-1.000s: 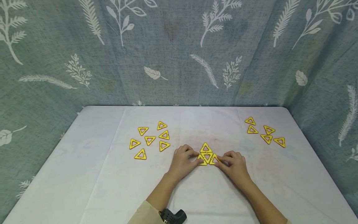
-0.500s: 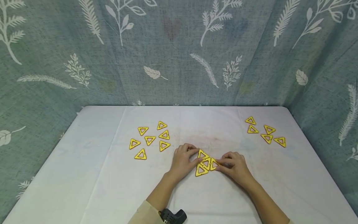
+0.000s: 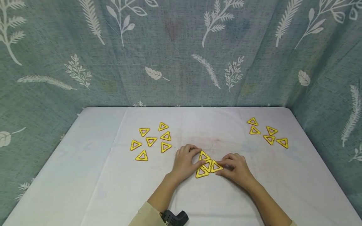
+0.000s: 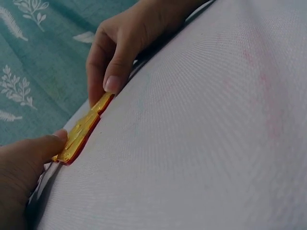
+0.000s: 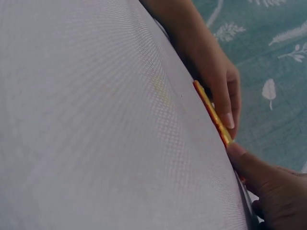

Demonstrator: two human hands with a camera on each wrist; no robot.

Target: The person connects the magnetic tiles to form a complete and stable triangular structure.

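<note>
Several yellow triangular magnetic tiles, hollow in the middle, lie edge to edge as one flat cluster (image 3: pixel 202 173) on the white cloth in the head view. From the left, my left hand (image 3: pixel 184 163) grips the cluster, its thumb over the middle tile and its index finger by the far tile (image 3: pixel 204 153). My right hand (image 3: pixel 237 167) pinches the right-hand tile (image 3: pixel 217 167) between thumb and fingers. Both wrist views show the joined tiles (image 4: pixel 82 134) edge-on, with red undersides, low at the cloth. Fingers partly cover the tiles.
Loose yellow triangular tiles (image 3: pixel 142 156) are scattered to the left on the cloth-covered table (image 3: pixel 113 194). Another group of them (image 3: pixel 282 143) lies at the back right. A patterned green curtain (image 3: pixel 181 62) surrounds the table's far side. A black device (image 3: pixel 175 218) is on the left wrist.
The joined cluster has turned between my hands: its far tip swung left and its lower-left tile came toward me. Both hands stayed nearly in place, and my right fingers shifted slightly along the right-hand tile.
</note>
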